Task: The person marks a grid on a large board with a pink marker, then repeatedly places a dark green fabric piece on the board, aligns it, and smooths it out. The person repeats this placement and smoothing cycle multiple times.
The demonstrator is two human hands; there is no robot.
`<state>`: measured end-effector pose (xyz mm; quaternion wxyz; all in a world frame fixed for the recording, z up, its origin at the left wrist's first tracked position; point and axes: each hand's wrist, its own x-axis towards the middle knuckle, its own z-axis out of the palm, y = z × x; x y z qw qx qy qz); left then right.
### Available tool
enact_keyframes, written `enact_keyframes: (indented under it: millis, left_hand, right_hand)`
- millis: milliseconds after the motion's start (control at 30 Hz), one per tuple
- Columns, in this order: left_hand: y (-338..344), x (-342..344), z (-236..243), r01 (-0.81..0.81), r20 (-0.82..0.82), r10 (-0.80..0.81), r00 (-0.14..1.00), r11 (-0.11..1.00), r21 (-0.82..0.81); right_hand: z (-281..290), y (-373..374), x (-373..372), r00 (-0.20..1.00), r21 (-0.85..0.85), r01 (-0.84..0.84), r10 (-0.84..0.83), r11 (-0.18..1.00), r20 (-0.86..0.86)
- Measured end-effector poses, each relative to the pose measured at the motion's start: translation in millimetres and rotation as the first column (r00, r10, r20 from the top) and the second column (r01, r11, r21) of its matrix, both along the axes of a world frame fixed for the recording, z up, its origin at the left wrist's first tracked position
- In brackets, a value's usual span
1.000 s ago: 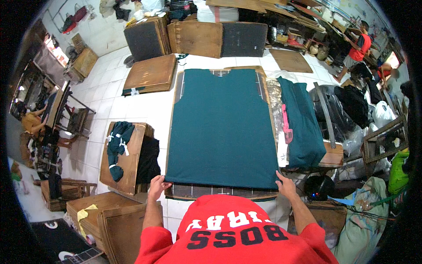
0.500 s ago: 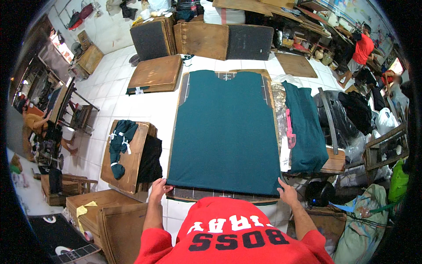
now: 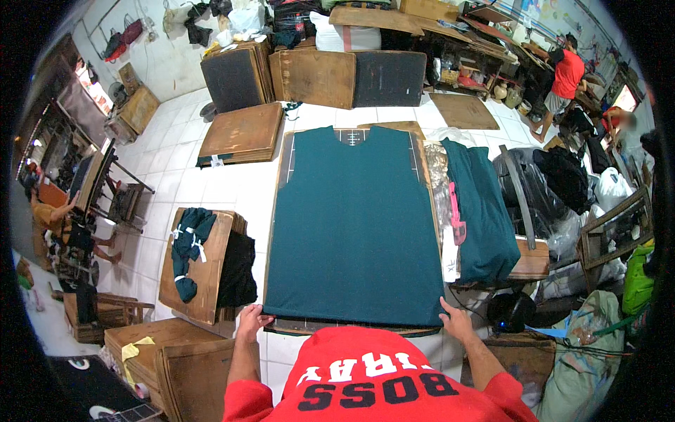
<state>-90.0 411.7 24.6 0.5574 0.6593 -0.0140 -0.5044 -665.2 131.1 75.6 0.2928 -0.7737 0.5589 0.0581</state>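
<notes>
A dark green shirt-shaped cloth panel lies spread over a dark board with white marking lines. Its neck cutout is at the far end, its straight hem toward me. My left hand pinches the hem's left corner between thumb and fingers. At the opposite corner, my right hand has its index finger and thumb on the cloth edge, closed on it. Between my hands the hem runs nearly straight, with a thin strip of board showing below it.
Folded green cloth lies right of the board, beside a pink tool. Tied green bundles rest on a wooden board stack at left. More boards lie beyond. A black fan-like object stands by my right arm. Other people work farther off.
My view has tilted, so the scene sits lower in the picture. The hem has come slightly nearer me, covering more of the board's near strip. Both hands stay at the corners.
</notes>
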Motion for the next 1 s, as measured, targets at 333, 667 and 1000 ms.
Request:
enact_keyframes:
  millis: [333, 667, 1000]
  left_hand:
    - [9, 0, -7, -0.021, -0.018, 0.021, 1.0, 1.0, -0.008]
    - [7, -3, -1, -0.03, -0.004, 0.03, 1.0, 0.999, 0.039]
    - [14, -9, 4, -0.037, -0.008, 0.037, 0.999, 0.999, 0.024]
  right_hand:
    - [-1, 8, -4, 1.0, -0.008, 0.0, 0.0, 1.0, -0.006]
    - [-2, 8, -3, 1.0, 0.007, 0.004, -0.004, 1.0, -0.03]
    - [1, 14, -5, 0.999, 0.032, 0.012, -0.011, 0.999, -0.036]
